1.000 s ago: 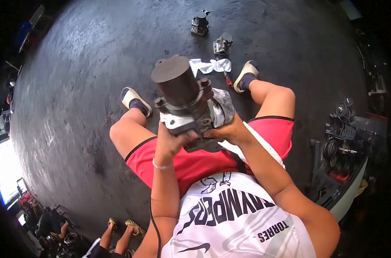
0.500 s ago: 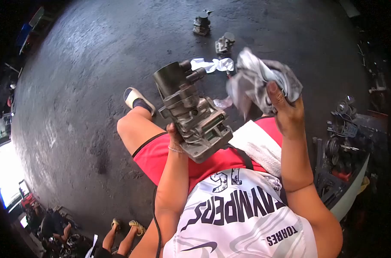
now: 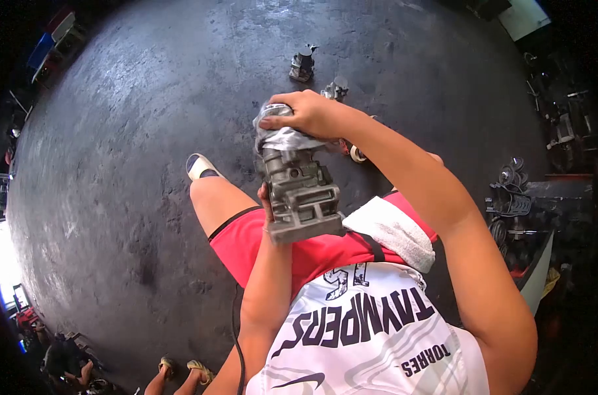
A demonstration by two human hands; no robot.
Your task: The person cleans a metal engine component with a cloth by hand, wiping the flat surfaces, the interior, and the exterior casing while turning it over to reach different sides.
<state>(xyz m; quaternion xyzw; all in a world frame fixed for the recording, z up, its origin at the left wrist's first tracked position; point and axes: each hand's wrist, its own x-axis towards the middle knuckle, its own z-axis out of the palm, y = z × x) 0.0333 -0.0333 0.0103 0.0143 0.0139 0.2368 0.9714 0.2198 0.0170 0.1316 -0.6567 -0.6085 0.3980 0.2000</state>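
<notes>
A cast-metal machine part (image 3: 302, 204), with a ribbed rectangular base and a rounded upper body, is held up over my lap. My left hand (image 3: 266, 203) grips its left side, and most of those fingers are hidden behind it. Over the top of the part lies a crumpled grey-and-white rag (image 3: 282, 139). My right hand (image 3: 304, 115) is closed on the rag and presses it against the upper end, which the cloth covers.
Two more metal parts, a nearer one (image 3: 336, 89) and a farther one (image 3: 303, 68), stand on the dark floor (image 3: 134, 178). A white towel (image 3: 401, 234) lies over my thigh. Machinery (image 3: 513, 194) lines the right side. Another person's feet (image 3: 197, 370) show at lower left.
My right hand has swung left with the rag, from the air beside the part onto its top. The part now stands more upright, with my left hand still holding it.
</notes>
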